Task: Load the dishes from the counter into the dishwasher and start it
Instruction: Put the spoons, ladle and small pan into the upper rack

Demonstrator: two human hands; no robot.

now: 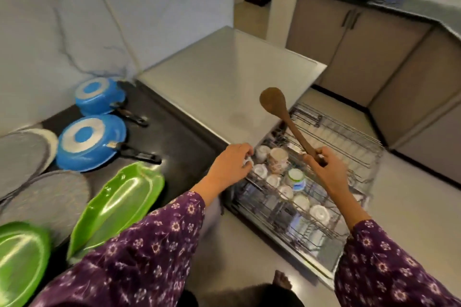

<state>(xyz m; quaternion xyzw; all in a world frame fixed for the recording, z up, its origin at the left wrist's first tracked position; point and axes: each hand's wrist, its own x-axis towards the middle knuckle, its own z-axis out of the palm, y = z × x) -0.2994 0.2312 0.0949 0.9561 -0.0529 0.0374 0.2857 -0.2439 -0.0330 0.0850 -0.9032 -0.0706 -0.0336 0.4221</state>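
Above the pulled-out wire dishwasher rack (349, 137), right hand (326, 169) grips long brown wooden spoon (292, 128) by handle end, bowl tilted up and away. Left hand (230, 163) curls at rack's left edge, grip unclear.
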